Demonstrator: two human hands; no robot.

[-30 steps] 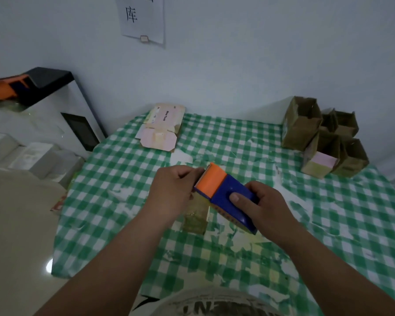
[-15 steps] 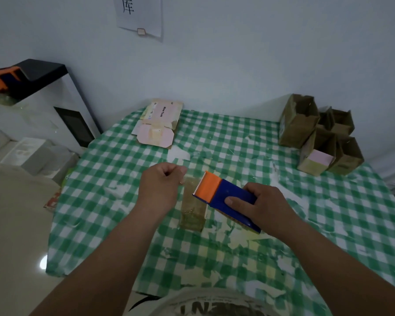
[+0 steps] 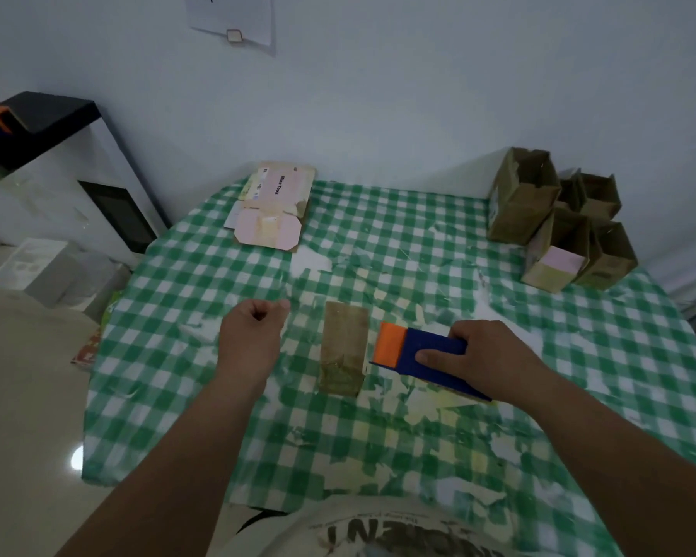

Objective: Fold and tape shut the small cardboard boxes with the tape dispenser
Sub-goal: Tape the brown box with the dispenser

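While right hand grips tape dispenser, left hand hovers fisted.

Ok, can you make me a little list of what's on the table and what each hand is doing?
left hand: curled shut, holding nothing that shows, left of the box
right hand: gripping the tape dispenser
tape dispenser: blue with an orange end, right of the box
box: brown, in the middle between both hands, neither touching it
flat boxes: unfolded pile at the far left
folded boxes: brown cluster at the far right
tablecloth: green and white checks, worn patches
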